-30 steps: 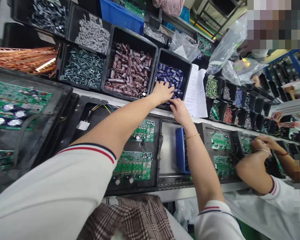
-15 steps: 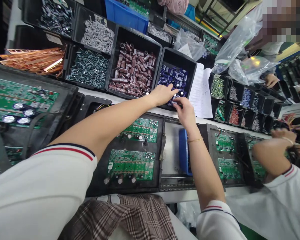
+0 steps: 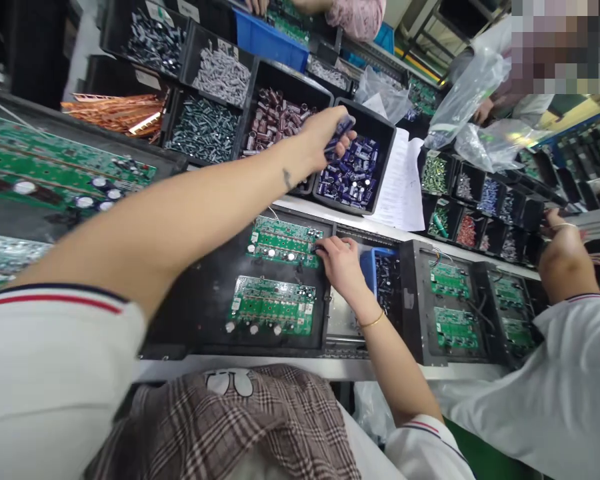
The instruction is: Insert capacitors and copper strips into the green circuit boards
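My left hand (image 3: 323, 139) is closed round several dark blue capacitors (image 3: 341, 137). It is raised over the edge between the bin of brown capacitors (image 3: 275, 120) and the bin of blue capacitors (image 3: 353, 173). Lower down, my right hand (image 3: 343, 265) has its fingers pinched together at the right end of the upper green circuit board (image 3: 285, 243). A small dark thing shows at those fingertips, too hidden to name. A second circuit board (image 3: 274, 307), with several capacitors along its lower edge, lies below in the same black carrier (image 3: 205, 313).
A blue box (image 3: 369, 270) of small dark parts stands right of my right hand. Further bins hold grey parts (image 3: 223, 77), dark green parts (image 3: 205, 133) and copper strips (image 3: 120, 117). Paper sheets (image 3: 400, 180) lie beside the bins. A co-worker's arm (image 3: 567, 257) reaches in at right.
My left hand has lifted out of the blue capacitor bin with capacitors in its grasp. My right hand has left that bin and come down-left to the upper board. The view has shifted slightly.
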Demonstrator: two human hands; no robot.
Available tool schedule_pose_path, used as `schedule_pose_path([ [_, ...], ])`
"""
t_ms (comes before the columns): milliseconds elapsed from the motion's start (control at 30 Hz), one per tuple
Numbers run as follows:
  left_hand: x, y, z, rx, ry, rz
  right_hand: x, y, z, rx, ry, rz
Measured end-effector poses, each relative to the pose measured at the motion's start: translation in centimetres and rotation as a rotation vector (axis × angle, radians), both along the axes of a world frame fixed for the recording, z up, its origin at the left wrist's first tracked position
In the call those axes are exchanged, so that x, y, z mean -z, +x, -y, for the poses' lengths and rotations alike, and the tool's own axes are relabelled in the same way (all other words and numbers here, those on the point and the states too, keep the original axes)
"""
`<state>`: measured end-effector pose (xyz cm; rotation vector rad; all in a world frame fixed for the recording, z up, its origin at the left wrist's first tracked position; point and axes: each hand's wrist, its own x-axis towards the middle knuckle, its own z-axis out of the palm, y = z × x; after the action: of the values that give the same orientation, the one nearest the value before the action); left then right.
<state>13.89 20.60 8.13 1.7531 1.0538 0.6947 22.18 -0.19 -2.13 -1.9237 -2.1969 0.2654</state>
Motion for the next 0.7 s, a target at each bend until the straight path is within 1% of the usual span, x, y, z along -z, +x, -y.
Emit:
schedule_pose_path([
  [33, -0.9, -2.0, 1.0, 0.013, -0.066, 0.064, 0.2, 0.0, -0.2, 0.000, 0.005, 0.030],
  [100, -2.3, -6.4, 3.7, 0.041, -0.495, 0.415, 0.4, -0.1, -0.5, -0.003, 0.027, 0.067],
  [133, -2.8, -8.7, 5.5, 0.037, -0.653, 0.523, 0.5, -0.2, -0.6, -0.008, 0.041, 0.076],
  [167, -3.1, -10.7, 7.5, 0.011, -0.750, 0.577, 0.6, -0.3, -0.7, -0.013, 0.054, 0.078],
  [200, -3.0, -12.6, 9.6, -0.034, -0.816, 0.601, 0.7, -0.3, -0.7, -0.017, 0.065, 0.075],
  [233, -2.7, -14.1, 11.7, -0.093, -0.888, 0.606, 0.7, -0.4, -0.7, -0.018, 0.074, 0.066],
  [300, -1.1, -16.0, 15.8, -0.172, -1.054, 0.627, 0.8, -0.3, -0.6, -0.032, 0.084, 0.047],
  [367, 1.1, -16.4, 18.8, -0.216, -1.228, 0.658, 0.7, -0.1, -0.5, -0.086, 0.093, 0.054],
  [400, 2.3, -16.2, 19.9, -0.237, -1.295, 0.682, 0.7, 0.0, -0.6, -0.125, 0.102, 0.073],
  [433, 3.4, -15.8, 20.6, -0.254, -1.350, 0.708, 0.7, 0.1, -0.6, -0.164, 0.113, 0.101],
  [500, 5.1, -14.6, 21.1, -0.277, -1.419, 0.747, 0.7, 0.1, -0.7, -0.213, 0.138, 0.164],
  [533, 5.7, -14.1, 21.1, -0.283, -1.435, 0.755, 0.6, 0.0, -0.7, -0.214, 0.145, 0.186],
  [600, 6.4, -13.3, 20.8, -0.302, -1.429, 0.755, 0.1, -0.4, -0.3, -0.173, 0.157, 0.181],
  [700, 6.7, -12.7, 20.5, -0.342, -1.393, 0.756, -1.7, -1.6, 1.2, -0.087, 0.199, 0.052],
])
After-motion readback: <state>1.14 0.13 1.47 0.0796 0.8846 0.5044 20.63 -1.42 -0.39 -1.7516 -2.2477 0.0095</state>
